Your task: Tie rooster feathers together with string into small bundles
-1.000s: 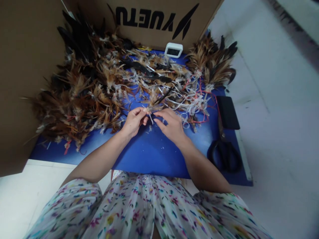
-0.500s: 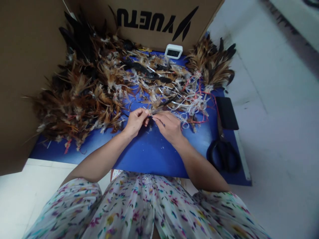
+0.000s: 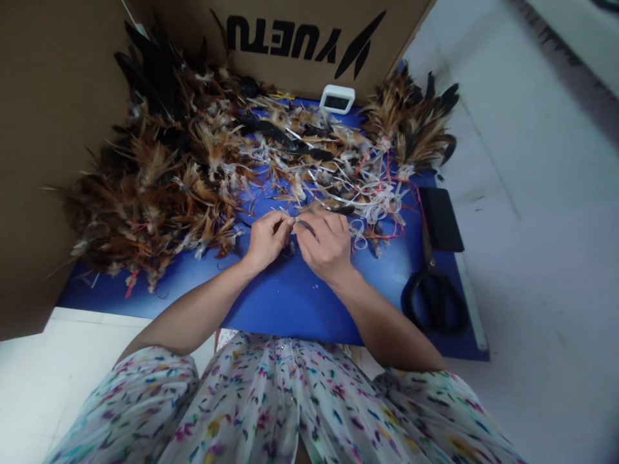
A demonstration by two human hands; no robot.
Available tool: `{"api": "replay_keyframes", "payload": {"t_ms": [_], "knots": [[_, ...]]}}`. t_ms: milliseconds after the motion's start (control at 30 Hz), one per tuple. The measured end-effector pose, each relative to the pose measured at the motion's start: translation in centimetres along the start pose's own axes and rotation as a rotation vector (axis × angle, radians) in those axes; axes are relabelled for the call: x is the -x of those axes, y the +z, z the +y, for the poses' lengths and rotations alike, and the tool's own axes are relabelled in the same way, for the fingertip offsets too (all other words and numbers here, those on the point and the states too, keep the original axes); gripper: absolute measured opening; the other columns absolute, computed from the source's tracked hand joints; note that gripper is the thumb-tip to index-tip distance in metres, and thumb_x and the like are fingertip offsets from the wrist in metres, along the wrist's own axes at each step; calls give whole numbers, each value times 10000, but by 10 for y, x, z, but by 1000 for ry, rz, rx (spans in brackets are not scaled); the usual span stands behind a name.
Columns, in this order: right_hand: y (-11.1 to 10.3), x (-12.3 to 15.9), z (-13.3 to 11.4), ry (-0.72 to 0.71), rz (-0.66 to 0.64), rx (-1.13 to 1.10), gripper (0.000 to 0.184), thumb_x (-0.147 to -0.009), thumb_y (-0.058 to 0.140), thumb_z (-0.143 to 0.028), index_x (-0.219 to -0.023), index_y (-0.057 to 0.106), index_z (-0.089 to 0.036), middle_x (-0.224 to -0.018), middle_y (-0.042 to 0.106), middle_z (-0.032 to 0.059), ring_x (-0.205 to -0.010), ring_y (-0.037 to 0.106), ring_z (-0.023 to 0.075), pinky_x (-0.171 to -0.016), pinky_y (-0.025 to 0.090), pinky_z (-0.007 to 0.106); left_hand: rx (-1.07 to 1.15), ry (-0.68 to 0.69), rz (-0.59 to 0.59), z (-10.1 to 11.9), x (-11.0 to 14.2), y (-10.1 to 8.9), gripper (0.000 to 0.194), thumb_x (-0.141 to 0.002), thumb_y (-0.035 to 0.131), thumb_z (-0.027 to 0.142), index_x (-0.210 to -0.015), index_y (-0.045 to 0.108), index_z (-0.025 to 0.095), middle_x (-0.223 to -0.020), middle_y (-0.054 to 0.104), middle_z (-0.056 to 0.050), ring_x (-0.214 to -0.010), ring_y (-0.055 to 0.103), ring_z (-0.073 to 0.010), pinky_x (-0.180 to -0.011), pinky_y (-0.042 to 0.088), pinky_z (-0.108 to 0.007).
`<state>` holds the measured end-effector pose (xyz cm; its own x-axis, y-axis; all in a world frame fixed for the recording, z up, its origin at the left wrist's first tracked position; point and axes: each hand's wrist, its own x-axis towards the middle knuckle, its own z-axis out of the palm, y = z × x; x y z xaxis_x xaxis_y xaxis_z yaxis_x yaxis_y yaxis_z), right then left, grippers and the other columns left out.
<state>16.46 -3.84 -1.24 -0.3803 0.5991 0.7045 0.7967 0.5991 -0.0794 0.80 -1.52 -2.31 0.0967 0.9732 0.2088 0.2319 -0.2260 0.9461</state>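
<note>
Close together over the blue table [image 3: 285,303], both my hands pinch at the same spot. My left hand [image 3: 267,240] is closed, thumb and forefinger pressed on the pale quill end of a feather. My right hand [image 3: 326,243] has its fingers curled at that end too. Brown and dark parts of the feather [image 3: 344,210] stick out behind the right knuckles; how many feathers there are I cannot tell. Loose brown feathers with white quills [image 3: 333,174] lie just beyond my hands.
A big heap of brown and black feathers [image 3: 159,193] covers the left. At the right lie a feather bundle [image 3: 411,122], clear and red ties [image 3: 380,200], a black phone-like slab [image 3: 441,219] and black-handled scissors [image 3: 432,299]. A white digital timer [image 3: 337,100] stands before the cardboard [image 3: 290,64].
My right hand has turned over, its fingers curling more and its back covering most of the feather. The feather has swung to the right. My left hand stays pinched, shifted slightly right.
</note>
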Motion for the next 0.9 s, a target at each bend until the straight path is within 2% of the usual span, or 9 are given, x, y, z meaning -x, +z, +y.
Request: {"api": "replay_keyframes", "payload": {"t_ms": [100,200,267,367,533,633,733,900], "knots": [[2,-1,3,74,11,-103,168,-969,521,-205,-950,685,-240,-1157,749,76,-1170,646,257,-1027,448,477,-60,79,-22,5,1,0,322,-925,591,329,-637,575,187,-578,523,10,-624,482,-134,-666,369,-259],[5,1,6,172,6,-254,163,-994,478,-217,-930,627,-224,-1082,757,81,-1083,676,227,-1102,395,487,-93,139,-39,7,3,1,269,-924,572,283,-673,593,189,-628,550,-4,-649,501,-141,-687,384,-265],[6,3,8,245,-5,-341,153,-1002,473,-243,-919,601,-225,-973,755,61,-945,689,198,-1042,437,449,-115,172,-50,7,5,1,240,-925,561,270,-704,610,190,-660,573,-15,-671,520,-146,-699,399,-267],[6,5,10,382,-65,-477,153,-994,490,-308,-902,588,-236,-872,716,30,-827,660,173,-843,502,353,-136,199,-56,6,6,2,225,-925,552,272,-730,631,192,-717,614,-37,-721,556,-157,-734,426,-275],[4,5,12,592,-130,-712,128,-943,566,-338,-879,599,-232,-771,644,-21,-661,576,124,-666,457,279,-82,201,-44,9,6,2,215,-898,603,289,-719,670,191,-762,665,-51,-753,603,-154,-770,461,-279],[2,4,14,657,-155,-789,109,-907,600,-317,-848,604,-225,-727,625,-32,-624,545,114,-631,430,270,36,121,-36,8,6,2,235,-865,665,341,-695,678,180,-744,668,-36,-668,601,-123,-689,474,-259],[1,2,15,685,-156,-829,101,-878,617,-306,-823,606,-222,-722,633,-30,-629,543,115,-629,430,268,241,-60,-69,4,5,3,289,-809,733,435,-714,677,168,-673,656,-10,-555,585,-99,-587,476,-239],[-1,1,18,680,-173,-871,98,-858,628,-309,-822,610,-220,-734,644,-27,-630,549,112,-641,447,269,554,-315,-121,4,1,1,350,-707,824,465,-765,702,143,-624,674,-2,-542,614,-91,-582,521,-225]]}}
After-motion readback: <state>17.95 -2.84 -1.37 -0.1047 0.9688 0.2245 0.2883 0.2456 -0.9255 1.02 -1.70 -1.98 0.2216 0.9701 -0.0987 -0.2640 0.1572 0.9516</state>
